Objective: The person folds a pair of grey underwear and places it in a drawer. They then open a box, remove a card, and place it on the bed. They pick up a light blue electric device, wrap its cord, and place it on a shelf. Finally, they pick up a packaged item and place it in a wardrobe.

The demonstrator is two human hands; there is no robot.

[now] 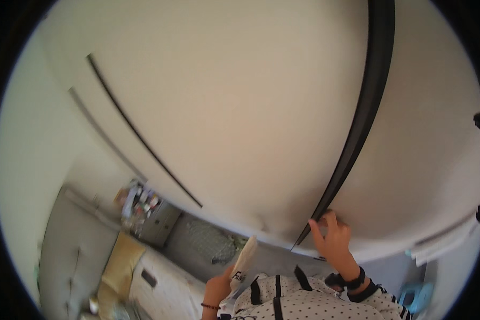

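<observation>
In front of me rise tall cream wardrobe doors [232, 104]. A long black handle strip [362, 120] runs down them and narrows toward its lower end. My right hand [336, 240] is at that lower part, its thumb on the strip and its fingers curled at the strip's right side. A dark band sits on this wrist. Low in the view, my left hand [218, 289] holds a thin cream item [244, 260], perhaps cloth or a bag, that bears dark printed letters. Beaded string circles the left wrist.
A thinner black strip [140, 138] lies farther left on the doors. At lower left are a grey padded headboard [74, 256], a yellow pillow [122, 260] and a bed with a dark object [149, 277]. Beyond stands a cluttered bedside cabinet [156, 224]. A blue stool-like object [416, 298] is at lower right.
</observation>
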